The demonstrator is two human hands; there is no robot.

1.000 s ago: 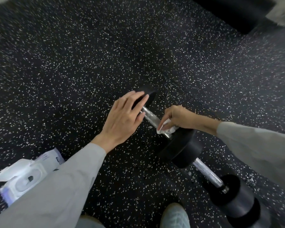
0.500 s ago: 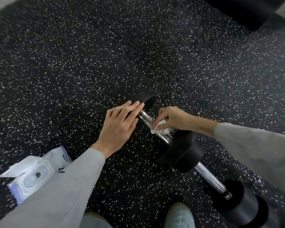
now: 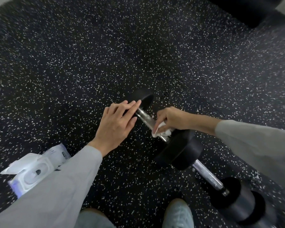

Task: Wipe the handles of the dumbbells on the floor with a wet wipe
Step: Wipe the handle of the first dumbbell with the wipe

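Right hand (image 3: 171, 120) pinches a crumpled white wet wipe (image 3: 162, 133) against the metal handle (image 3: 146, 118) of the far dumbbell (image 3: 179, 150), close to its near weight. Left hand (image 3: 115, 127) lies flat, fingers straight and together, on the dumbbell's far weight (image 3: 144, 99). Second dumbbell (image 3: 234, 199) lies on the speckled black floor (image 3: 72, 63) toward its lower right corner, handle bare. Open wipes pack (image 3: 33, 171) near the floor's left edge, partly under the left sleeve (image 3: 59, 191).

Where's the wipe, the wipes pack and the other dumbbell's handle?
wipe (image 3: 163, 132): head view, crumpled middle.
wipes pack (image 3: 31, 176): head view, white lid frame.
other handle (image 3: 207, 176): head view, mid-bar.
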